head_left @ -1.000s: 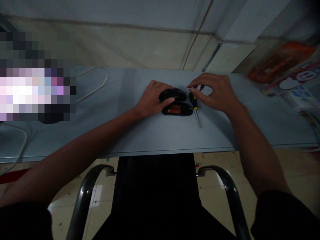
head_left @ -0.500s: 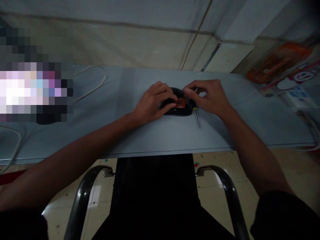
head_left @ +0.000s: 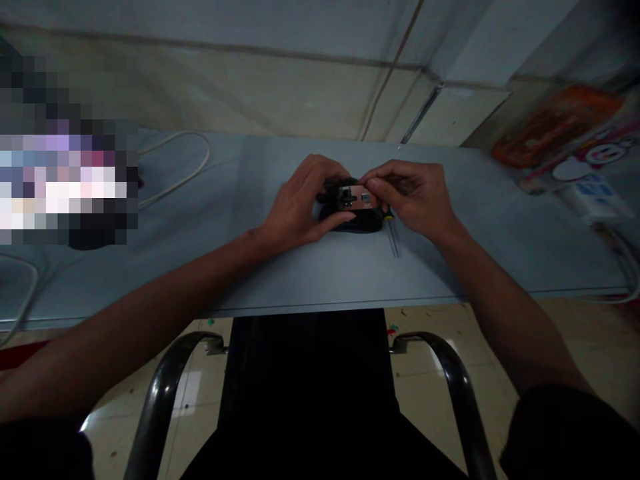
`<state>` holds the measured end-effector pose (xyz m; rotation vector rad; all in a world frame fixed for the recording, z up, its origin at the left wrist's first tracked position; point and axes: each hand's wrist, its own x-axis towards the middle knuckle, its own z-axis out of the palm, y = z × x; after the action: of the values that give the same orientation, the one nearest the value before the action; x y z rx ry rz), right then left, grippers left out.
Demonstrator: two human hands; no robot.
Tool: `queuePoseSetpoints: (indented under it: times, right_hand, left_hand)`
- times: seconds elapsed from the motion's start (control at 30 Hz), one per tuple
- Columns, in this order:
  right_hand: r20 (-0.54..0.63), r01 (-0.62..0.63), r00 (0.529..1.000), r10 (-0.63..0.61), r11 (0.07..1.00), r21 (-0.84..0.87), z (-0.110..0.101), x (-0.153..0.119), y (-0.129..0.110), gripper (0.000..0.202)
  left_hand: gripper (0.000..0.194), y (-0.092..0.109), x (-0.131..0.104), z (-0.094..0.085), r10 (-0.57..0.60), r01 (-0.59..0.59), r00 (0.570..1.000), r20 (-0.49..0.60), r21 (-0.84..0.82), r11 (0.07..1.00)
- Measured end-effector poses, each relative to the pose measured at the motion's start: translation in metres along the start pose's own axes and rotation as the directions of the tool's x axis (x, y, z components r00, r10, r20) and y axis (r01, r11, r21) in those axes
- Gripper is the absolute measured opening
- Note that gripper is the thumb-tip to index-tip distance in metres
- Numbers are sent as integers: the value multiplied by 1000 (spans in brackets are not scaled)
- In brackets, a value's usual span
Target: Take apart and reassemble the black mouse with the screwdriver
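An opened black computer mouse (head_left: 367,223) lies on the desk between my hands, its inside facing up. Its small circuit board (head_left: 359,198), reddish with dark components, shows tilted above the shell. My right hand (head_left: 414,193) pinches the board's right end between thumb and fingertips. From the other side, my left hand (head_left: 303,200) curves around the mouse, with the thumb along its near side and the fingers behind it, partly hidden. A screwdriver (head_left: 393,237) with a metal shaft and a yellow ring pokes out from under my right hand.
The light grey desk (head_left: 300,280) ends at a front edge near my lap and meets a tiled wall (head_left: 225,93) behind. A blurred-out screen (head_left: 65,173) stands on the left beside a white cable (head_left: 200,163). Orange packaging (head_left: 555,127) sits at the right.
The circuit board has been lifted and tilted up from the mouse shell, with my right hand on its edge. My left fingers have moved back off the board, and the hand is spread wider.
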<state>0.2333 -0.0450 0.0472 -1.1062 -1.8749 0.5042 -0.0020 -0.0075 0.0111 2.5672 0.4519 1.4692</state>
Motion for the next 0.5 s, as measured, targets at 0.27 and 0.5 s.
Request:
queuePoseSetpoints:
  times: [0.27, 0.5]
  right_hand:
    - [-49, 33, 998, -35, 998, -49, 1, -1, -2, 28]
    - [-86, 22, 996, -25, 999, -31, 0, -1, -6, 25]
  left_hand:
    - [40, 1, -2, -2, -105, 103, 993, 47, 48, 994]
    - [40, 3, -3, -1, -173, 171, 984, 42, 54, 984]
